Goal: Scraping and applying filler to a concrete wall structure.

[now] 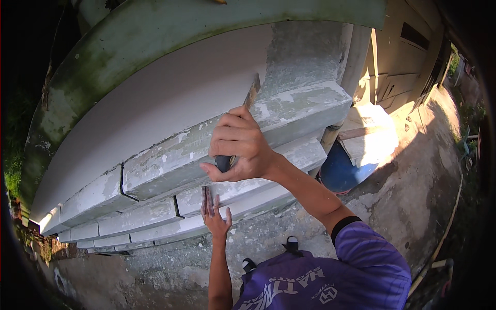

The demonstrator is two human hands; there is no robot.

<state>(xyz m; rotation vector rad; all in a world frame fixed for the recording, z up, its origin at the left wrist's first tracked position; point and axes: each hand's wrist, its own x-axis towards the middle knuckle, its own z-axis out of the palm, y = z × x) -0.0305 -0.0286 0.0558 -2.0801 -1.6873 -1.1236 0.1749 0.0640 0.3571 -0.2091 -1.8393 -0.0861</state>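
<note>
My right hand (pixel 240 147) is closed around the dark handle (pixel 225 162) of a putty knife or scraper, its flat blade (pixel 252 89) pointing up against the pale plastered wall (pixel 175 93) just over a patchy grey-white ledge (pixel 305 103). Lower down, my left hand (pixel 217 219) has its fingers stretched apart, their tips resting on the stepped ledge (pixel 139 217) below, beside a dark joint line. Its outer fingers look dark or smudged; whether anything small lies under them I cannot make out.
A mossy green curved band (pixel 217 10) arches above. At right stand a blue barrel (pixel 341 168) with pale board (pixel 372 129) on it and a sunlit beige wall (pixel 392 77). A long pole or pipe (pixel 439 237) runs along the rough concrete ground (pixel 361 206); greenery edges both sides.
</note>
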